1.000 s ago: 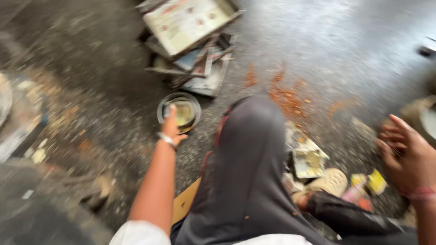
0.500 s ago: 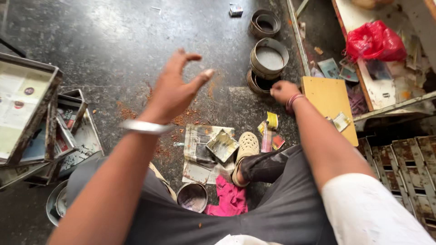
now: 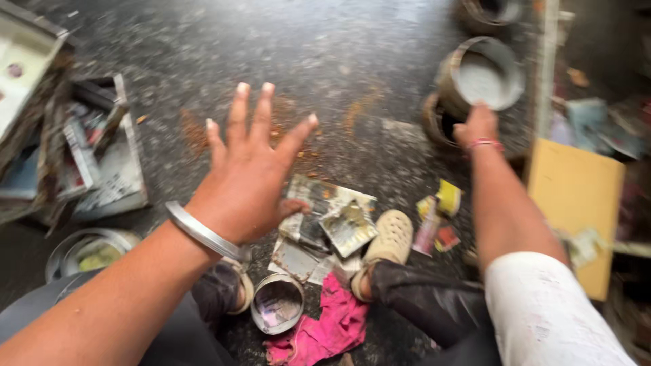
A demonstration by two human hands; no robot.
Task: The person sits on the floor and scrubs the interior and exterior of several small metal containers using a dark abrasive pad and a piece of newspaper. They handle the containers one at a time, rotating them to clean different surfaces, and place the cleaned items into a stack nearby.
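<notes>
Right hand [image 3: 478, 125] now touching tin [image 3: 483, 76], speckled floor [image 3: 352, 61]

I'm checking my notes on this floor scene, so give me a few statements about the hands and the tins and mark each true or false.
1. The left hand is spread open and holds nothing. True.
2. The right hand reaches to the tins at the upper right. True; whether it grips one cannot be told.
3. A metal bangle sits on the right wrist. False: it is on the left wrist; the right wrist has a thin red band.
4. The pink cloth lies on the yellow board. False: it lies on the floor near the shoe, beside a small open tin.
</notes>
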